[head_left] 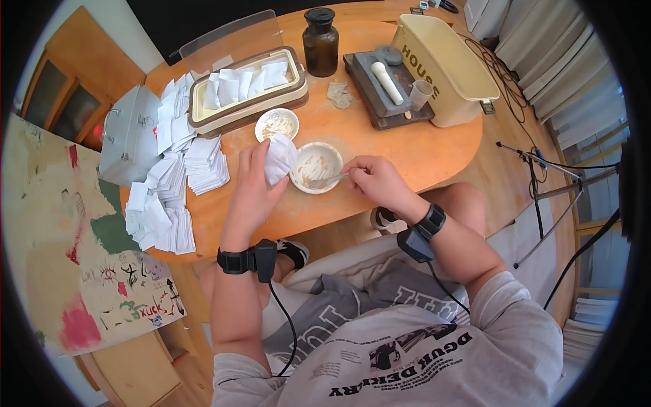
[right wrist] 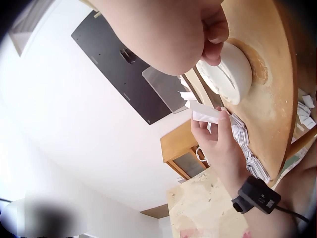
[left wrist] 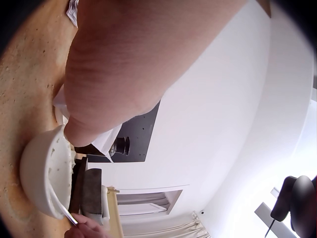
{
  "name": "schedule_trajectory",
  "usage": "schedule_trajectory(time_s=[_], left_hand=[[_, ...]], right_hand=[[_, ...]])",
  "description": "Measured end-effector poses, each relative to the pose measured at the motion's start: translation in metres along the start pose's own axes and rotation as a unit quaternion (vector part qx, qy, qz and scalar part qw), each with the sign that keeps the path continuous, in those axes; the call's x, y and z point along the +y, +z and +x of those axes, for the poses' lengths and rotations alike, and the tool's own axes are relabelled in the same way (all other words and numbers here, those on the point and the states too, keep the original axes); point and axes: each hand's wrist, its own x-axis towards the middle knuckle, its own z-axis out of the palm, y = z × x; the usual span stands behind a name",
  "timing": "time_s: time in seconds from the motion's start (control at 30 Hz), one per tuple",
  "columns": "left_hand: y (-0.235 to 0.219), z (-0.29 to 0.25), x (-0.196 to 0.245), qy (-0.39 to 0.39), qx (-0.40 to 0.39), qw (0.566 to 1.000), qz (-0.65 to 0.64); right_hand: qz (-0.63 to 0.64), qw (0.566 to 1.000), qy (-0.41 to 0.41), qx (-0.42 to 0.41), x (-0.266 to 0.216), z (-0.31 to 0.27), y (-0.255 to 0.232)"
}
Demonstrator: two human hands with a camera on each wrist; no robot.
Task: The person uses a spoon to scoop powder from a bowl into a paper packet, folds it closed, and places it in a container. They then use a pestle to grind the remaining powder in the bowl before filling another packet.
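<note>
My left hand (head_left: 252,186) holds a white folded paper packet (head_left: 282,160) between thumb and fingers, at the left rim of a white bowl (head_left: 338,155). Pale powdery residue coats the inside of this bowl. From the right side, my right hand (head_left: 381,183) pinches the handle of a spoon (head_left: 333,179), whose far end lies inside the bowl. In the right wrist view the packet (right wrist: 204,113) shows as a flat-sided pouch in the left hand (right wrist: 225,148). Just behind the packet stands a smaller white bowl (head_left: 296,122) with similar residue.
Stacks of folded white paper packets (head_left: 205,165) cover the table's left side beside a metal case (head_left: 130,136). A lidded tray (head_left: 247,110) holds more packets. Farther back are a dark glass jar (head_left: 321,44), a scale (head_left: 383,123) bearing a white pestle (head_left: 386,83), and a cream bin (head_left: 468,95).
</note>
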Motion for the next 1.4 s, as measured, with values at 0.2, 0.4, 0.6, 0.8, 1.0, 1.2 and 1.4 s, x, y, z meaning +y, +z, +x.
schedule_trajectory(time_s=[0.2, 0.4, 0.6, 0.8, 1.0, 1.2, 1.4], left_hand=[[0.002, -0.001, 0.001, 0.01, -0.006, 1.0, 0.002], [0.005, -0.001, 0.004, 0.02, -0.019, 1.0, -0.005], [0.009, -0.001, 0.003, 0.035, -0.018, 0.999, -0.004], [0.006, 0.001, -0.002, 0.006, 0.009, 1.0, -0.007], [0.002, 0.001, -0.002, -0.004, 0.024, 1.0, 0.012], [0.001, 0.001, -0.002, 0.0, 0.018, 1.0, 0.012], [0.001, 0.002, 0.0, -0.002, 0.009, 1.0, 0.013]], right_hand=[[0.126, 0.992, 0.006, 0.008, 0.014, 0.013, -0.012], [0.21, 0.974, -0.04, 0.076, -0.004, 0.013, -0.015], [-0.087, 0.941, -0.307, 0.114, -0.016, 0.0, 0.0], [-0.132, 0.943, -0.267, 0.147, -0.01, -0.001, -0.008], [-0.205, 0.93, -0.289, 0.094, 0.009, 0.002, 0.004], [-0.209, 0.937, -0.281, 0.02, -0.001, 0.001, -0.008], [-0.217, 0.924, -0.312, 0.04, 0.006, 0.004, -0.003]])
